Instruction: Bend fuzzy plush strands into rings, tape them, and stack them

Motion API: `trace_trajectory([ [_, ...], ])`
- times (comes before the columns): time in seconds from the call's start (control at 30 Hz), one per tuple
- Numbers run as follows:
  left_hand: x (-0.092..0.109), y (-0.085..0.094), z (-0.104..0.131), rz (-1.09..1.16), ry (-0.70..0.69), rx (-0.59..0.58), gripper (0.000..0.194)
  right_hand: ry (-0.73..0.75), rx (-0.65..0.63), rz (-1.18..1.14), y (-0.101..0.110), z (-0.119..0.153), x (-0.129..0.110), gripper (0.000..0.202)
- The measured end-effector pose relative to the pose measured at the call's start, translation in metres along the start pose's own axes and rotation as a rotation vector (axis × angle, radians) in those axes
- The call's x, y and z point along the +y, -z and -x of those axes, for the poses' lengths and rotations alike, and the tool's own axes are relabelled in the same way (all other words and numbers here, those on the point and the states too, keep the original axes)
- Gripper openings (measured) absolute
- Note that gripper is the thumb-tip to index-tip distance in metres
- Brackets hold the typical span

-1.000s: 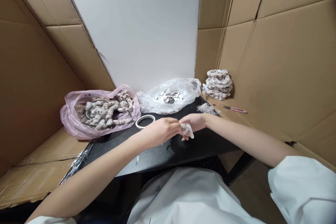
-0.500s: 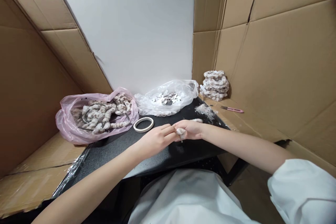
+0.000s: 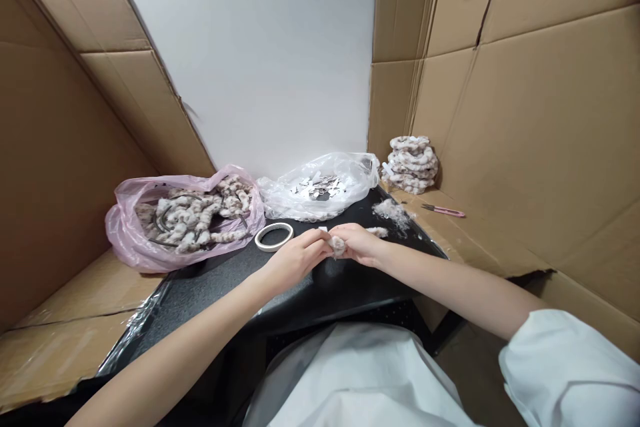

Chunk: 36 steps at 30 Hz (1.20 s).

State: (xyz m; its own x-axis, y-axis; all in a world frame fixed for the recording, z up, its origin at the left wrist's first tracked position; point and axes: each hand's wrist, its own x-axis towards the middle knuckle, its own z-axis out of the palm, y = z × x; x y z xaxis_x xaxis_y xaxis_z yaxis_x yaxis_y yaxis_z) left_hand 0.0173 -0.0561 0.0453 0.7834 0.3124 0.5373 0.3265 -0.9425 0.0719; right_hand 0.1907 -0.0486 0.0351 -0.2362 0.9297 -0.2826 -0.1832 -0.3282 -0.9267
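Observation:
Over the black table, my left hand (image 3: pixel 299 259) and my right hand (image 3: pixel 359 244) meet with fingers closed on a fluffy white-and-brown furry band (image 3: pixel 338 247). A tuft of it shows between the two hands. More of the same fur sticks out beyond my right hand. A small white tag (image 3: pixel 323 229) peeks up above my left fingertips; which hand pinches it is hidden. Just left of the hands lies a roll of whitish tape (image 3: pixel 274 237) on the table.
A pink plastic bag (image 3: pixel 135 247) of furry bands stands at left. Behind the tape, a clear bag (image 3: pixel 280 197) holds small white tags. At right are a stack of furry rings (image 3: pixel 413 163), pink thread snips (image 3: pixel 443 211) and loose fluff (image 3: pixel 393 212). Cardboard walls (image 3: pixel 550 120) flank the table.
My hands have turned on the furry band and drawn slightly up. The white tag now shows above my left fingertips. The view has shifted a little.

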Motion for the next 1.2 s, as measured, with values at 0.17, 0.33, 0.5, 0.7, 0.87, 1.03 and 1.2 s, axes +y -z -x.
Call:
trace_trajectory([
  [0.17,0.0,0.0,-0.002,0.14,0.029,-0.034,0.02,-0.016,0.014,0.02,-0.001,-0.001,0.001,0.011],
  [0.33,-0.008,-0.006,0.002,0.081,-0.052,0.029,0.021,0.008,0.033,-0.001,-0.002,-0.004,0.0,0.016],
  [0.5,-0.012,-0.01,0.005,0.02,-0.066,0.051,0.024,0.02,0.042,-0.099,0.0,-0.01,0.005,0.012],
  [0.7,-0.008,-0.012,0.007,0.274,0.109,0.04,0.02,0.047,0.065,-0.109,-0.001,-0.009,0.007,0.012],
  [0.87,-0.009,-0.012,0.006,0.428,0.167,-0.001,0.021,0.027,0.09,-0.069,-0.004,-0.006,0.004,0.015],
  [1.03,-0.015,-0.013,0.007,0.206,0.043,0.008,0.02,0.011,0.121,-0.021,-0.004,-0.004,0.001,0.014],
  [1.2,-0.018,-0.016,0.009,0.041,-0.026,0.049,0.022,0.025,0.094,-0.042,-0.002,-0.005,-0.002,0.026],
])
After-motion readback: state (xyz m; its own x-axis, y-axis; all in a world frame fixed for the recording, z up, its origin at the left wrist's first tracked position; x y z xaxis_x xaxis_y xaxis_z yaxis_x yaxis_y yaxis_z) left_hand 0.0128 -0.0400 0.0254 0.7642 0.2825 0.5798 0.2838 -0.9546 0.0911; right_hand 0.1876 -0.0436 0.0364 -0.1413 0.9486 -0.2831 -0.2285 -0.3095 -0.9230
